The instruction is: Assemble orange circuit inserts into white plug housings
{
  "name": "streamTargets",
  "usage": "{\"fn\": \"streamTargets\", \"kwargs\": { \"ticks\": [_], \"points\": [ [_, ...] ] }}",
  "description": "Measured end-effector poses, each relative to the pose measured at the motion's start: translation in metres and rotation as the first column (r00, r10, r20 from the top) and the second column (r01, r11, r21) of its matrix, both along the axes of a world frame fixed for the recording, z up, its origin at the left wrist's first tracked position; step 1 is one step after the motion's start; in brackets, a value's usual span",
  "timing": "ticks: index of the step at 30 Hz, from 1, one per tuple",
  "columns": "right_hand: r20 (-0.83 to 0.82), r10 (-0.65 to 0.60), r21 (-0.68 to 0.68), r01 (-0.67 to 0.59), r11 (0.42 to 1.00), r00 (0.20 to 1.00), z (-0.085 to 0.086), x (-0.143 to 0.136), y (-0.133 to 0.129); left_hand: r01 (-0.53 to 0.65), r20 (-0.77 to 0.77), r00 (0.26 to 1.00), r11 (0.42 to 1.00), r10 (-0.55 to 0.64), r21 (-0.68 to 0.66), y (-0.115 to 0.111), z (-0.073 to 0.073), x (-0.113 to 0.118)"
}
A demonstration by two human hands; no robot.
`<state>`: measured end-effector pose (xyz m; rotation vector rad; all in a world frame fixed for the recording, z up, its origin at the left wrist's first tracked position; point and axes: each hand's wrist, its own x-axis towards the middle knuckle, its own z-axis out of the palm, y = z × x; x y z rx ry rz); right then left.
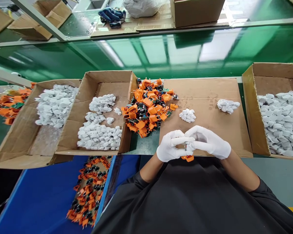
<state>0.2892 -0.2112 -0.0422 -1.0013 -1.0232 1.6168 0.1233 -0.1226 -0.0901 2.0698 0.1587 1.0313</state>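
Observation:
Both my hands wear white gloves and meet low over the cardboard sheet [210, 87], close to my body. Between them is an orange plug part [188, 158] with a small electronic piece showing above it. My left hand [170, 146] is closed around this part. My right hand [208, 141] pinches at its upper side; a white bit at the fingertips blends with the glove. Just beyond the hands lies a small cluster of white lumps [187, 115], with another white clump [228, 106] farther right. A heap of orange plug parts with circuit boards [148, 107] is left of the hands.
White pieces fill part of the right cardboard box [261, 107] and two left boxes, the nearer box [125, 130] and the farther box [14, 139]. More orange parts [92, 191] lie in a blue-sided container below. Blue gloves [111, 16] rest on the shelf.

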Motion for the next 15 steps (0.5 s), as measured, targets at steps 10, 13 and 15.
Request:
{"fn": "streamTargets", "kwargs": {
  "ticks": [10,13,15],
  "points": [
    [0.167,-0.058,0.002,0.058,0.998,0.984,-0.0018,-0.0032,-0.0008,-0.068,-0.053,0.996,0.988,0.076,0.137,0.0031,-0.0051,-0.0034],
    [0.117,-0.039,-0.011,0.041,0.999,0.992,-0.0031,-0.0052,-0.0006,-0.060,-0.048,0.997,0.986,0.068,0.154,0.0035,-0.0053,-0.0045],
    [0.140,-0.071,-0.013,0.073,0.997,0.988,-0.0037,-0.0074,-0.0010,-0.074,-0.064,0.994,0.984,0.086,0.164,0.0033,-0.0047,-0.0053]
  ]
}}
